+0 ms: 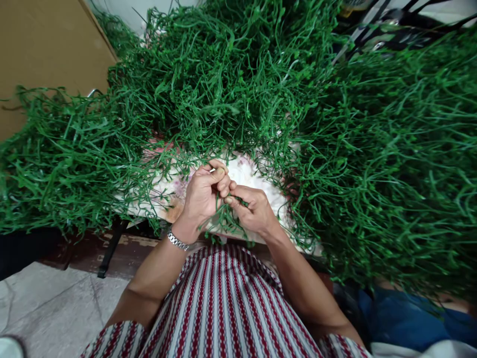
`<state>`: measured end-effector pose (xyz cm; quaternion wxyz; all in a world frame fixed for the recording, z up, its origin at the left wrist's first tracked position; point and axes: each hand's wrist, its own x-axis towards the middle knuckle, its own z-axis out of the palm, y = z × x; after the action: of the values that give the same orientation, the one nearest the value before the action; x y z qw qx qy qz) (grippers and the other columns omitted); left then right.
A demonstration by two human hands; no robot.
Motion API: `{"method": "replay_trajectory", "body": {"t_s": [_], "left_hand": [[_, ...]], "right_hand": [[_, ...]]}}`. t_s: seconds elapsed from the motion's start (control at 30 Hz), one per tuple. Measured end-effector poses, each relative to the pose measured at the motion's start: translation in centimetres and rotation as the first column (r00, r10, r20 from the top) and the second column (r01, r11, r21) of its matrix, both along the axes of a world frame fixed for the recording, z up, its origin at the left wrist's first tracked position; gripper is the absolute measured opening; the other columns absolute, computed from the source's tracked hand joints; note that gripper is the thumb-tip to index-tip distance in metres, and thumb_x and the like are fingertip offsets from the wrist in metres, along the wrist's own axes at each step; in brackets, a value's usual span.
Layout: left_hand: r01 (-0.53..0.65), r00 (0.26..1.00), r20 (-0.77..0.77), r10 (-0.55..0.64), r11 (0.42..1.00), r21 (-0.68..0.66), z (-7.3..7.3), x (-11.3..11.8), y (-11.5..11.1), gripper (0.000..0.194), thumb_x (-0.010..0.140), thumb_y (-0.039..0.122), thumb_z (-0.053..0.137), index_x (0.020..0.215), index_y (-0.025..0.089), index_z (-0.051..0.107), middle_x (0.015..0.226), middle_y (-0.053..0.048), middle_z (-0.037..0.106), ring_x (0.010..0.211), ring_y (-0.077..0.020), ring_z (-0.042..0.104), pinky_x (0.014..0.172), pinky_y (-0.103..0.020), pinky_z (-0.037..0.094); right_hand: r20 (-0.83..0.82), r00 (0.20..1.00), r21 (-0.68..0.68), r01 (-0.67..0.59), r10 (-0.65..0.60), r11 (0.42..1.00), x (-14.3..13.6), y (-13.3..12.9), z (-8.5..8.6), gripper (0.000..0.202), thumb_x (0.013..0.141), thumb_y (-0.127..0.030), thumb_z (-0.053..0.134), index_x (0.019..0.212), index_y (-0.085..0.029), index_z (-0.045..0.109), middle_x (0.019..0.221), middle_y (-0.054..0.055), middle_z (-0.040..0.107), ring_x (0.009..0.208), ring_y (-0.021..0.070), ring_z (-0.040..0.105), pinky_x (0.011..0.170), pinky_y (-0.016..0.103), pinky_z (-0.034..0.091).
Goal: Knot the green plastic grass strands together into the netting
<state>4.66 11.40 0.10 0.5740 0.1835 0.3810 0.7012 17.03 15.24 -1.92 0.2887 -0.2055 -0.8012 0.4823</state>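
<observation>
Both hands meet over the front of a white, flower-patterned surface (274,201). My left hand (204,191), with a metal watch band on its wrist, is closed with its fingers curled together. My right hand (253,208) pinches close beside it, thumb and forefinger together, fingertips touching the left hand. A small green stem sprig (227,219), which looks like artificial foliage, hangs from between the hands. Its upper end is hidden by the fingers. Thin green strands also show near the left fingertips.
Large heaps of loose green stems surround the hands: one at left (67,159), one at the back (223,74), one at right (402,164). A tan panel (48,49) stands at the back left. Dark metal parts (395,30) show at the back right. A black strap (112,251) hangs below the surface.
</observation>
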Motion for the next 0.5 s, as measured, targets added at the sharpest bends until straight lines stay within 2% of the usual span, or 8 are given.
{"method": "replay_trajectory", "body": {"t_s": [0.1,0.27,0.5], "left_hand": [[0.014,0.999,0.043,-0.014,1.000,-0.010,-0.1,-0.1,0.3,0.017,0.074,0.015,0.057,0.063,0.019,0.045,0.042,0.008,0.032,0.036,-0.0038,0.034,0.052,-0.021,0.043],[0.045,0.990,0.130,-0.049,0.998,0.032,-0.2,-0.4,1.0,0.017,0.074,0.009,0.051,0.061,0.017,0.045,0.042,0.007,0.029,0.035,-0.0028,0.028,0.045,-0.017,0.035],[0.114,0.989,0.089,-0.117,0.993,0.038,0.1,-0.6,3.6,0.021,0.073,0.003,0.047,0.057,0.015,0.044,0.042,0.008,0.025,0.034,-0.0017,0.022,0.041,-0.015,0.030]], "right_hand": [[0.001,1.000,0.107,-0.002,0.002,0.994,0.0,0.1,0.2,0.018,0.084,-0.024,0.050,0.072,-0.014,0.059,0.063,-0.001,0.052,0.057,0.0078,0.045,0.057,0.019,0.035],[0.048,0.999,0.152,-0.007,0.000,0.988,-0.1,0.3,0.4,0.018,0.081,-0.017,0.046,0.065,-0.014,0.053,0.059,-0.002,0.047,0.052,0.0068,0.039,0.053,0.019,0.031],[0.145,0.984,0.221,0.073,-0.107,0.973,-0.2,1.7,0.8,0.021,0.073,-0.011,0.042,0.054,-0.016,0.036,0.053,-0.004,0.035,0.049,0.0063,0.033,0.051,0.020,0.025]]}}
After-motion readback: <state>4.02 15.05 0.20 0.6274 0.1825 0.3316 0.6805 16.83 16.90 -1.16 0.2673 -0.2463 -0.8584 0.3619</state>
